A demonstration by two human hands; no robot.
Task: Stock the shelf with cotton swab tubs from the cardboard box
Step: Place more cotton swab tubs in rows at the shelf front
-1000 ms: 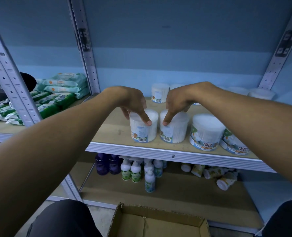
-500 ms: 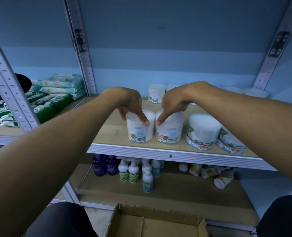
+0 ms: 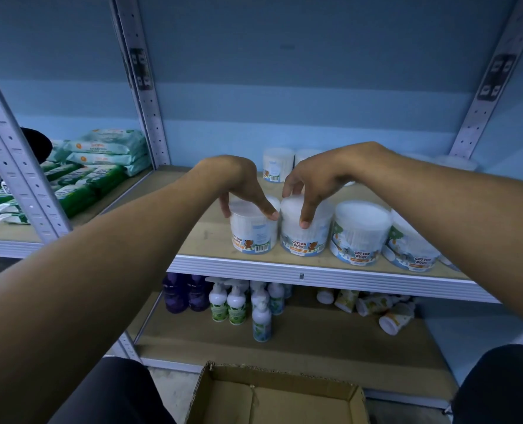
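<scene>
The left hand (image 3: 239,185) grips the lid rim of the leftmost tub (image 3: 252,229) from above with curled fingers, and the right hand (image 3: 313,182) grips the next tub (image 3: 304,237) the same way; both tubs stand upright, touching, at the front of the shelf (image 3: 315,275). 2 more tubs (image 3: 359,237) stand to their right in the same row, and another (image 3: 277,165) stands farther back. The open box (image 3: 280,396) sits on the floor below, and bottles (image 3: 235,304) fill the lower shelf.
</scene>
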